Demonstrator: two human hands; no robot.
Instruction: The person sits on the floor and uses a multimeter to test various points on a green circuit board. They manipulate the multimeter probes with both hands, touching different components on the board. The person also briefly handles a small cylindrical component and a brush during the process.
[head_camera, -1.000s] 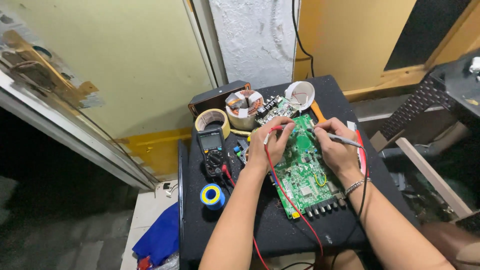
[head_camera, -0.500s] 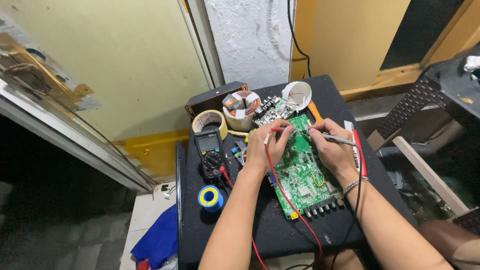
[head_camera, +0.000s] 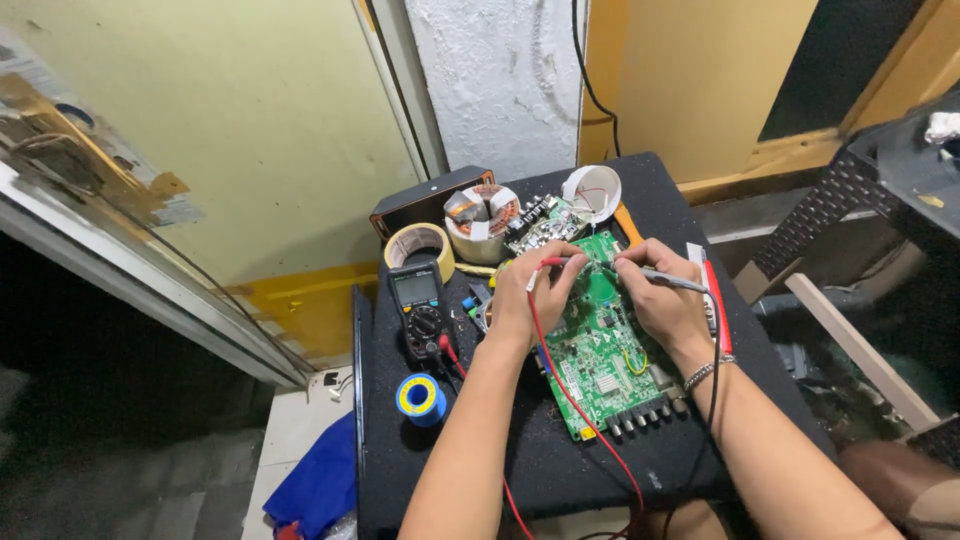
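nearest cam: both forearms reach up from bottom edge over black table top (head_camera: 520, 470). red lead (head_camera: 580, 410) runs up along left forearm, black lead (head_camera: 712, 390) along right. blue solder spool (head_camera: 420, 398) sits on table left of left arm, w/ blue cloth (head_camera: 320, 485) lower down off table's left edge. green circuit board (head_camera: 605, 345) lies flat mid-table, connector row at its near edge, partly under both hands. left hand (head_camera: 530, 300) rests on board's left side, fingers closed round red probe (head_camera: 548, 263), tip pointing right over board. right hand (head_camera: 665, 300) on board's right side, bracelet at wrist, fingers pinched on grey probe (head_camera: 672, 279), which sticks out to the right; tip contact pt hidden by fingers. hands near each other at top of board, not touching. multimeter (head_camera: 420, 305) just left of left hand, display up, reading too small to tell. farther: tape roll (head_camera: 418, 245), copper coil (head_camera: 482, 215), small second board (head_camera: 540, 225), white cup (head_camera: 592, 190). dark box (head_camera: 420, 200) at table's back edge, wall behind.
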